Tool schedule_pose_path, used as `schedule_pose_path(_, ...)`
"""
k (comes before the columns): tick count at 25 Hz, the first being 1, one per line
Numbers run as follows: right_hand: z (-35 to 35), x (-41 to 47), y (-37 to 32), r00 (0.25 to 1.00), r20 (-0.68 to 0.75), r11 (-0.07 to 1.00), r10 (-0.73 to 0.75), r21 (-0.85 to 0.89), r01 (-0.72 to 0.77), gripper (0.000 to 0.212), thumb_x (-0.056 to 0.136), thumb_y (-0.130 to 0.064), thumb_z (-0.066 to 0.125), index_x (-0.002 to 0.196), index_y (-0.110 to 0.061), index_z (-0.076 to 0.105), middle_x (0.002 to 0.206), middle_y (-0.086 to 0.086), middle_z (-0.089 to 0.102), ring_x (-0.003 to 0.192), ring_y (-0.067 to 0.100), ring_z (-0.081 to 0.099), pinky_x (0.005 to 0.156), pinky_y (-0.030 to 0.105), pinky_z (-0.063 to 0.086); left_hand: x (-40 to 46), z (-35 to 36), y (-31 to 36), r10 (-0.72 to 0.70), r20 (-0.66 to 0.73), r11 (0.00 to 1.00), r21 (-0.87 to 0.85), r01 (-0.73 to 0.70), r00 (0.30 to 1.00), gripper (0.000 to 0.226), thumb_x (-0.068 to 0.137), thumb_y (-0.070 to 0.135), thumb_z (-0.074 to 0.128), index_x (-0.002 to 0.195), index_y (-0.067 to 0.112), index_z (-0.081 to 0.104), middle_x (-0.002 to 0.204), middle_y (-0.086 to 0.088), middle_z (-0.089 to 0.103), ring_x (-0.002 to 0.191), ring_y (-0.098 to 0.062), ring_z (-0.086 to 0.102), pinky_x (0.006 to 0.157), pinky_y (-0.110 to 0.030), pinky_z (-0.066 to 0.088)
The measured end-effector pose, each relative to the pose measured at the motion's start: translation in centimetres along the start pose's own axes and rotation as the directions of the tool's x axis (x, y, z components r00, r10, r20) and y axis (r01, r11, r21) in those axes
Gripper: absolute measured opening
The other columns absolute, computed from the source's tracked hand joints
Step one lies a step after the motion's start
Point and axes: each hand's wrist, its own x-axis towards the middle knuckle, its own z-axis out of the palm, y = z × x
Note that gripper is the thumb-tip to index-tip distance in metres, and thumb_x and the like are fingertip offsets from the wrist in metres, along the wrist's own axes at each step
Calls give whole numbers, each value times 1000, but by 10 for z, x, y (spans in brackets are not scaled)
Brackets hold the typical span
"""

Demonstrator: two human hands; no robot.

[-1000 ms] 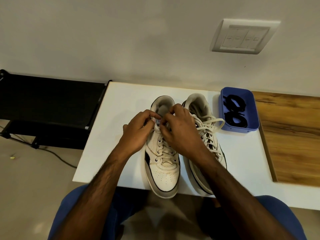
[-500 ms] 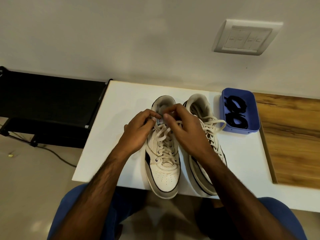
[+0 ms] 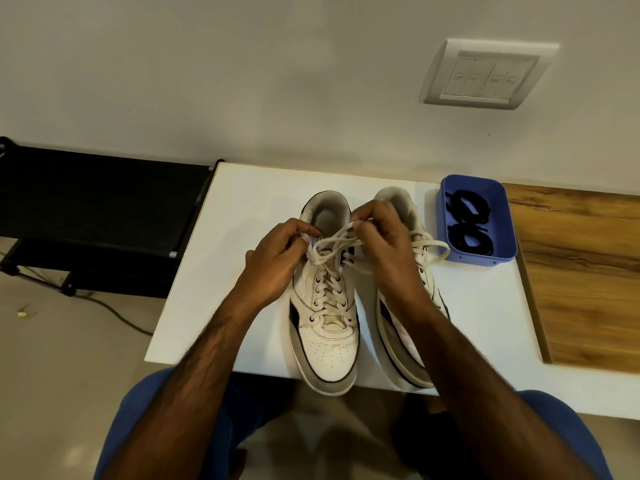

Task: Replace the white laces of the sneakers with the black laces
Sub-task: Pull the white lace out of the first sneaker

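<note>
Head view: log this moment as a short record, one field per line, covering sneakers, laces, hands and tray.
left sneaker: on the white table, toe toward the person, white lace loosened at the top, lower rows threaded
right sneaker: beside it, own white lace in place
left hand: pinches one end of the white lace
right hand: pinches the other end
black laces: two coils in the blue tray, untouched
stage: unlacing the first sneaker
</note>
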Motion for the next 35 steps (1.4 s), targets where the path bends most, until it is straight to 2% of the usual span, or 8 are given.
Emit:
schedule_pose_path(4, -34, 9, -24, 995, 45, 842, 84, 531, -95, 23, 95, -4, 32, 76, -8, 45, 64, 6, 50, 60, 21, 48, 58, 30, 44, 1, 2, -3, 40, -15, 997, 73, -38, 999, 27, 93, 48, 38, 104, 44, 62, 105, 18, 59, 104, -5, 57, 105, -54, 37)
schedule_pose_path(9, -60, 2, -30, 890, 455, 999, 9, 23, -22, 27, 86, -9, 36, 66, -6, 54, 61, 2, 54, 58, 21, 48, 58, 29, 41, -5, 3, 6, 299, -33, 857, 448, -253, 954, 25, 89, 49, 51, 106, 38, 66, 108, 13, 39, 112, -8, 39, 90, -34, 20)
schedule_pose_path(13, -55, -2, -28, 933, 360, 810, -2, -546, 213, 28, 102, -25, 56, 82, -14, 72, 74, -7, 69, 69, 7, 65, 66, 27, 52, -8, 8, 8, 366, 13, 773, 552, -311, 931, 25, 82, 42, 58, 103, 33, 67, 117, 8, 41, 116, -14, 38, 86, -30, 15)
schedule_pose_path(16, -33, -1, -6, 914, 354, 650, -196, -651, 392, 22, 95, -11, 63, 116, -15, 71, 96, 0, 64, 86, 15, 59, 73, 35, 52, -8, 13, 10, 381, -43, 769, 569, -291, 923, 23, 84, 41, 57, 99, 28, 67, 118, 5, 48, 115, -15, 42, 85, -28, 14)
schedule_pose_path(19, -22, 3, 11, 867, 430, 408, -252, -765, 498, 32, 87, -10, 72, 118, -20, 72, 102, 7, 60, 94, 28, 55, 74, 43, 46, -6, 18, 8, 335, -59, 842, 466, -271, 940, 13, 84, 34, 61, 93, 26, 63, 113, 9, 47, 108, -13, 51, 89, -34, 26)
schedule_pose_path(25, -41, 17, 13, 860, 464, 538, -210, -680, 498, 26, 88, -6, 71, 108, -23, 74, 98, 0, 65, 93, 21, 59, 77, 48, 49, -5, 12, 12, 191, -147, 980, -21, -196, 971, 11, 83, 20, 52, 87, 13, 59, 102, 3, 58, 90, -5, 58, 75, -24, 46)
schedule_pose_path(31, -40, 13, 11, 905, 373, 523, -203, -741, 422, 24, 91, -13, 69, 108, -28, 75, 100, -7, 69, 102, 19, 57, 82, 33, 19, -5, 15, 5, 327, 8, 884, 350, -309, 945, 29, 91, 47, 57, 104, 25, 68, 109, 12, 54, 98, -9, 58, 89, -38, 46)
schedule_pose_path(35, -39, 11, 7, 910, 364, 506, -197, -757, 412, 25, 91, -15, 69, 108, -33, 74, 101, -11, 68, 105, 18, 54, 78, 28, 10, -2, 17, 5, 321, -47, 931, 199, -306, 946, 19, 90, 35, 63, 90, 19, 72, 100, 9, 61, 92, -8, 60, 83, -39, 51)
